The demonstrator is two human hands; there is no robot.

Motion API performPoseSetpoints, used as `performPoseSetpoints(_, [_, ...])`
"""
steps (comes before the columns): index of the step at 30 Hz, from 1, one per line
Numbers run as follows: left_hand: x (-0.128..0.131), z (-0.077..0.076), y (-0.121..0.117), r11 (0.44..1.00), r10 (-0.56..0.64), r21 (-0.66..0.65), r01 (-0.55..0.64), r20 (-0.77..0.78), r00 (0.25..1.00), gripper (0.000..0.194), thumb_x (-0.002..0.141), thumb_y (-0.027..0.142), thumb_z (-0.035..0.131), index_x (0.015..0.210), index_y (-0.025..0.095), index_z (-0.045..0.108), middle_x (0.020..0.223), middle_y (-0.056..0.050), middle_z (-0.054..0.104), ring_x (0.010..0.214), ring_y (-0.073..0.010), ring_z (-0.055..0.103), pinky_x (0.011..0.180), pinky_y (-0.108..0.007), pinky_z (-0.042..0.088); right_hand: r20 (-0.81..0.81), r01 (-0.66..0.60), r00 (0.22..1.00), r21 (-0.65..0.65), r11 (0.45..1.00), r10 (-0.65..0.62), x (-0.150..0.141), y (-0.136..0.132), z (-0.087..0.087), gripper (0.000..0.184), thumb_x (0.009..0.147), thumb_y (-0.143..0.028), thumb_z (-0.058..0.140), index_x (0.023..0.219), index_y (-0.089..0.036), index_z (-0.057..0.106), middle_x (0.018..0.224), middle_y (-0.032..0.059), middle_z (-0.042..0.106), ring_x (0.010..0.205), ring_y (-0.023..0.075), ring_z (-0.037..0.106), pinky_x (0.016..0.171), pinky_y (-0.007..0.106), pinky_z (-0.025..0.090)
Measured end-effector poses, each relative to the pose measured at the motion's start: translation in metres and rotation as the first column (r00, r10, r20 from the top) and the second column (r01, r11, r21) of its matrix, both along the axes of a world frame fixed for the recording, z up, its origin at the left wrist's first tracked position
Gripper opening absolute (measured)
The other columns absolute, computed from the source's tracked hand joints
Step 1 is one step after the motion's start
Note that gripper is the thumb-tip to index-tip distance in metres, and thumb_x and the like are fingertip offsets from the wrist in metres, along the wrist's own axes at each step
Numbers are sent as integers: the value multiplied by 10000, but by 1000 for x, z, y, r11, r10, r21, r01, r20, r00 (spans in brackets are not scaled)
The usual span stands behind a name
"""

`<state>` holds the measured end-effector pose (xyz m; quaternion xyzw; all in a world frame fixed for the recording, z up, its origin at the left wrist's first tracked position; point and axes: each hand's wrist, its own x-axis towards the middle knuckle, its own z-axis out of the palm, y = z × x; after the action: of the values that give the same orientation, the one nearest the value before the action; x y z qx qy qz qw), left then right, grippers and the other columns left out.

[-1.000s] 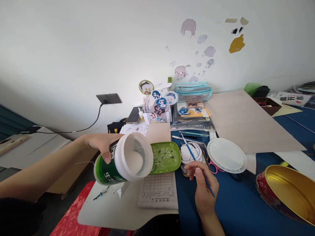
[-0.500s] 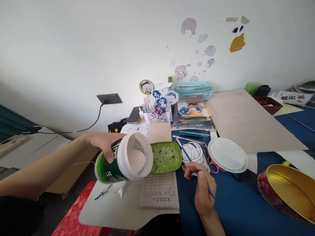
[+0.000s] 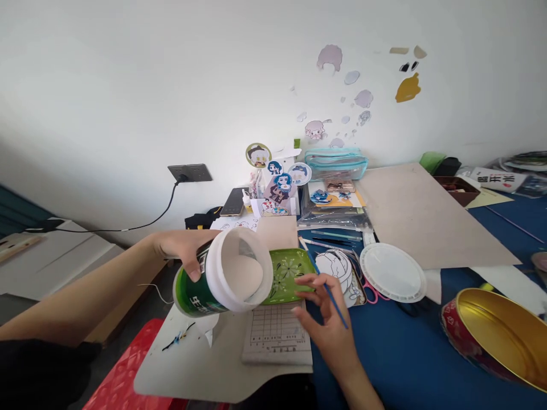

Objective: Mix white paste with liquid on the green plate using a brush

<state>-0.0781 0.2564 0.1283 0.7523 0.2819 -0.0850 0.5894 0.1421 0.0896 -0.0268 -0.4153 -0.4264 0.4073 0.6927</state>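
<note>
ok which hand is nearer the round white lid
Right: the right hand is left of the lid; the left hand is much farther left, gripping the green tub.

There's the blue worktop (image 3: 393, 353), a red, gold-lined tin (image 3: 491, 310) standing at right! A broad greyish sheet (image 3: 431, 216) spreads flat further back, and slim pens (image 3: 337, 234) lie near the middle.

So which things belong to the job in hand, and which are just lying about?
In use:
green-and-white plastic tub (left hand)
slim blue brush-like stick (right hand)

Seemingly just lying about:
clear blue-trimmed plastic pouch
pink-handled scissors
open red-and-gold tin
</note>
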Motion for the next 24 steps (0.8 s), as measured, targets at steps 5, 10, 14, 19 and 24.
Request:
performPoseSetpoints(5, [-4, -1, -5, 998, -23, 55, 18, 91, 996, 687, 569, 482, 745, 1137, 141, 563, 968, -30, 707, 1075, -313, 577, 911, -420, 474, -155, -106, 982, 5, 994, 106, -51, 3, 13, 588, 603, -314, 817, 997, -255, 385, 1240, 101, 546, 1080, 262, 599, 889, 441, 533])
performPoseSetpoints(10, [0, 2, -17, 996, -27, 93, 10, 187, 982, 777, 553, 477, 754, 1219, 157, 516, 1085, -54, 672, 1115, -337, 552, 938, -439, 461, -190, -20, 982, -1, 1000, 20, -90, 11, -7, 951, 534, -451, 830, 1291, -333, 267, 1263, 67, 539, 1155, 294, 541, 951, 522, 470])
performPoseSetpoints(14, [2, 16, -34, 950, -59, 313, -15, 226, 972, 827, 568, 510, 726, 1287, 191, 470, 1250, -72, 582, 1199, -357, 482, 994, -450, 420, -123, 42, 992, -7, 999, -42, -96, 11, -23, 1178, 519, -414, 851, 1432, -338, 109, 1328, 107, 501, 1205, 336, 493, 936, 584, 450])
performPoseSetpoints(19, [-1, 26, -82, 655, 88, 725, -216, 210, 974, 791, 703, 353, 668, 1399, 330, 294, 1409, -67, 424, 1273, -323, 427, 1031, -449, 400, -259, 40, 965, -21, 999, -44, -105, 6, -12, 1182, 560, -427, 831, 1460, -278, 79, 1351, 152, 483, 1191, 324, 507, 927, 535, 477])
performPoseSetpoints(24, [5, 4, -127, 271, 257, 862, -428, 363, 896, 1172, 454, 528, 822, 1405, 298, 176, 1406, -152, 341, 1261, -415, 390, 975, -557, 430, -265, 162, 950, -27, 987, -163, -126, 2, -8, 1212, 507, -538, 812, 1447, -228, 113, 1429, 189, 365, 1244, 358, 454, 964, 541, 437])
